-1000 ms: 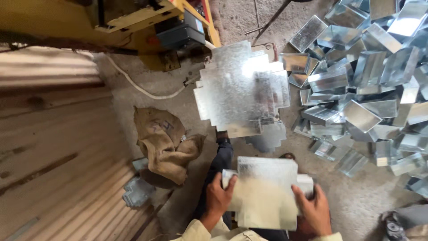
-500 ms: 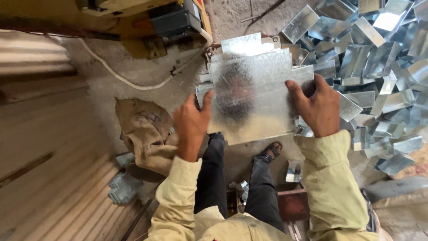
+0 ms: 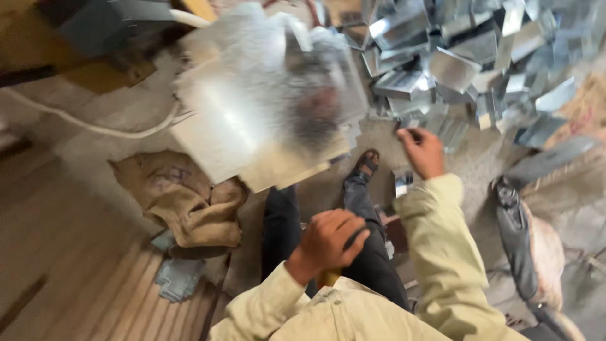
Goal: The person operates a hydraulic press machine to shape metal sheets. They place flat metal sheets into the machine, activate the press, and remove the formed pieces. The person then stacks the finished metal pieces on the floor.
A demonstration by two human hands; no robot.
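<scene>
Both hands have let go of the blurred galvanized sheet (image 3: 265, 95)

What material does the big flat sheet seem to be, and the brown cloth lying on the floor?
The flat sheet looks like thin galvanised steel: grey, shiny and mottled, though motion blurs it. The folded pieces in the pile share that bright finish. The brown cloth looks like coarse jute sacking, matte, creased and slumped.
</scene>
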